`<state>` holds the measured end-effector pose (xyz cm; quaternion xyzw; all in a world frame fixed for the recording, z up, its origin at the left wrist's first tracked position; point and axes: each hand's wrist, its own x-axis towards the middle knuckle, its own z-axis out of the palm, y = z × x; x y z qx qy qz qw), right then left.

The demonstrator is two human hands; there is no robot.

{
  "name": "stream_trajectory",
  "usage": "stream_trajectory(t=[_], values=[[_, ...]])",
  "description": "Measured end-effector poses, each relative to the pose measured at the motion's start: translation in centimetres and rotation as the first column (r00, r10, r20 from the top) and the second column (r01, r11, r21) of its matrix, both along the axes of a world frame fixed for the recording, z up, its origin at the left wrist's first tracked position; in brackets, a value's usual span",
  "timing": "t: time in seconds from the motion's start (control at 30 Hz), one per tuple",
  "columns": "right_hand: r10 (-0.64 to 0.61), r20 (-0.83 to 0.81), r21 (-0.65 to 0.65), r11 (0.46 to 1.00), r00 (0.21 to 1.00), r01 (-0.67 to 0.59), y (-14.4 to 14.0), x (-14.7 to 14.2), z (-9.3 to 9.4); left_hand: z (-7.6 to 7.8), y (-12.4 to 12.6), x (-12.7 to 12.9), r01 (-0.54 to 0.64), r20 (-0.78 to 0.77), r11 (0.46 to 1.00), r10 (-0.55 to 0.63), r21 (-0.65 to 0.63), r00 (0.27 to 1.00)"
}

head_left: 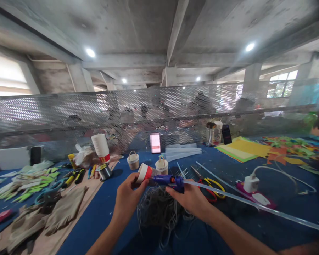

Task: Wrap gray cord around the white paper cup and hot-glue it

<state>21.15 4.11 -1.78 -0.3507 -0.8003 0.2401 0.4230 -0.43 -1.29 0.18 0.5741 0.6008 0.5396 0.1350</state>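
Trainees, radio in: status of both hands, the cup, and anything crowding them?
Left hand holding white-and-red cup, tilted. Right hand gripping blue glue gun, nozzle close to cup, contact unclear. Crowding: tangled grey cord between the wrists.

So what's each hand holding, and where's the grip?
Left hand: paper cup, by its side. Right hand: glue gun, by its handle.

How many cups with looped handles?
2. One looped-handle cup stands beyond the left hand; the other cup stands further right, just beyond the purple glue gun. More could be hidden.
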Motion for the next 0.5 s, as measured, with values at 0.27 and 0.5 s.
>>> stream_trajectory(t=[0.27, 0.5], values=[[0.018, -0.015, -0.017, 1.0, 1.0, -0.018, 0.34, -0.17, -0.4, -0.12, -0.03, -0.03, -0.01, -0.029, 1.0, 0.01, 0.017, 1.0], [0.007, 0.017, 0.001, 1.0, 1.0, -0.008, 0.43, -0.11, -0.56, 0.1, -0.13, 0.15, -0.003, -0.026, 1.0, 0.003, 0.028, 1.0]])
